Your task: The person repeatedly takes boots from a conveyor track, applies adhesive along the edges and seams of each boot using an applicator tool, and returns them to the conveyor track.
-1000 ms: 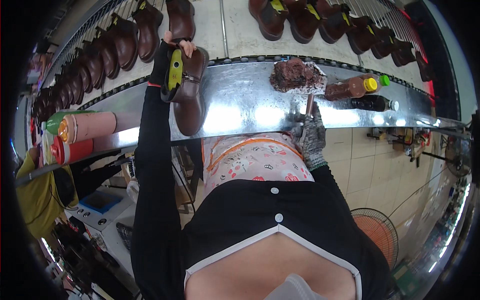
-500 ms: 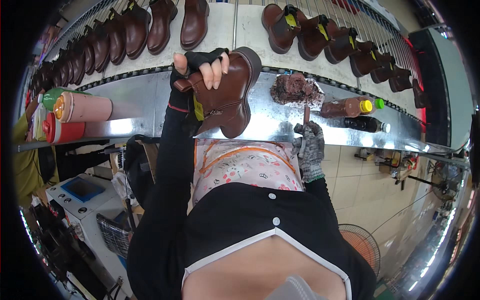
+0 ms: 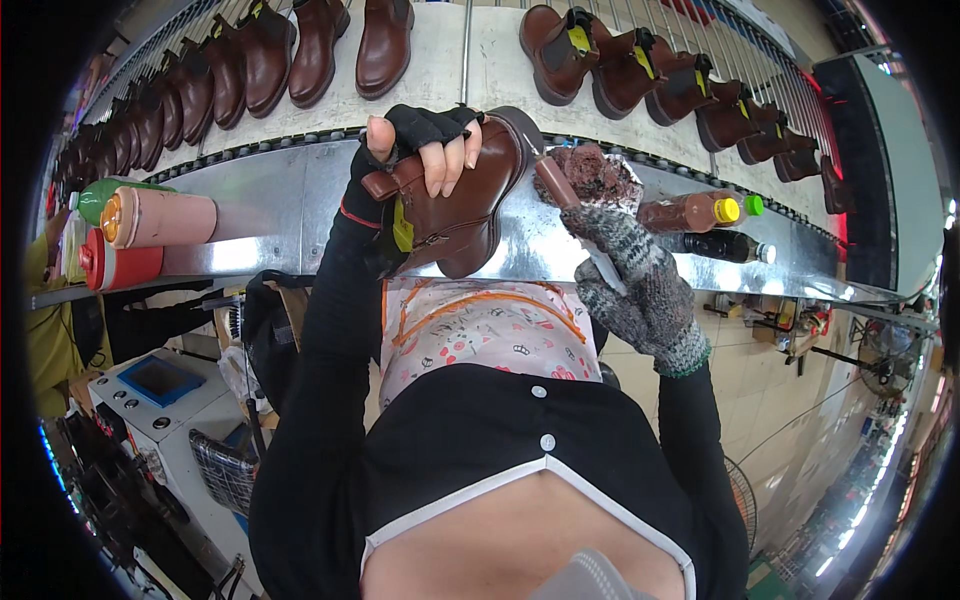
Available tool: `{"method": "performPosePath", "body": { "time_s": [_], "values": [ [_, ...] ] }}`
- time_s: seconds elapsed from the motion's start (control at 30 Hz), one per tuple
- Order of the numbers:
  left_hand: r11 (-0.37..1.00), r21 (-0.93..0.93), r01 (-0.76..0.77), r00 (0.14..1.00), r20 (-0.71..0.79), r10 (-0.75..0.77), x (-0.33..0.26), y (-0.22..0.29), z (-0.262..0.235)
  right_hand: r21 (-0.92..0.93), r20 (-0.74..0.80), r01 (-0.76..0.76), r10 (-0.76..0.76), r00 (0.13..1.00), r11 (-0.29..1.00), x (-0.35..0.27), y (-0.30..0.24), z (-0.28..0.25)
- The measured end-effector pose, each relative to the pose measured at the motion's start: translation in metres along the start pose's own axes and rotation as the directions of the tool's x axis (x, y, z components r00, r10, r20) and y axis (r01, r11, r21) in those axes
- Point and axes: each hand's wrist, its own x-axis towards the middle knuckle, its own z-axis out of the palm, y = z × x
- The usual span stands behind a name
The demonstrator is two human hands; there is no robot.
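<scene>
My left hand (image 3: pixel 430 150), in a black fingerless glove, is closed round a brown leather ankle boot (image 3: pixel 465 210). Its bare fingers press on the boot's side, while the dark sole faces right and the toe hangs toward me. A yellow tag (image 3: pixel 402 228) shows at the boot's opening, beside my wrist. In my right hand (image 3: pixel 635 270), which wears a grey knitted glove, is a slim brown-and-white tool (image 3: pixel 557 182). The tool's thin pale tip points up-left at the sole edge; I cannot tell whether it touches.
Behind the metal ledge (image 3: pixel 270 215), brown boots (image 3: pixel 385 50) line a pale conveyor. A dark brown clump (image 3: pixel 590 175) lies on crumpled wrapping just past my right hand. Bottles (image 3: pixel 690 212) stand farther right. Pink and red tumblers (image 3: pixel 165 217) lie at the left.
My right hand has risen from the ledge's near edge toward the boot, bringing the tool up to its sole. My left hand still holds the boot, shifted only slightly.
</scene>
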Motion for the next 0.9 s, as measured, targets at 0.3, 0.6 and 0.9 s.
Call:
{"method": "performPosePath", "body": {
  "time_s": [0.3,0.6,0.9],
  "values": [
    [0.997,0.005,0.072,0.996,0.044,-0.072,-0.006,0.000,-0.005,0.032,0.098,-0.003,0.000,0.995,0.999,0.005,0.001,-0.003],
    [0.999,0.004,0.031,0.999,0.005,-0.031,0.004,0.001,0.004,0.037,0.003,0.111,-0.112,0.994,0.993,0.013,0.009,-0.011],
    [0.996,-0.067,-0.051,0.999,0.016,0.052,-0.011,-0.009,-0.021,0.187,-0.027,0.053,-0.048,0.998,0.981,0.022,0.010,0.003]
  ]
}}
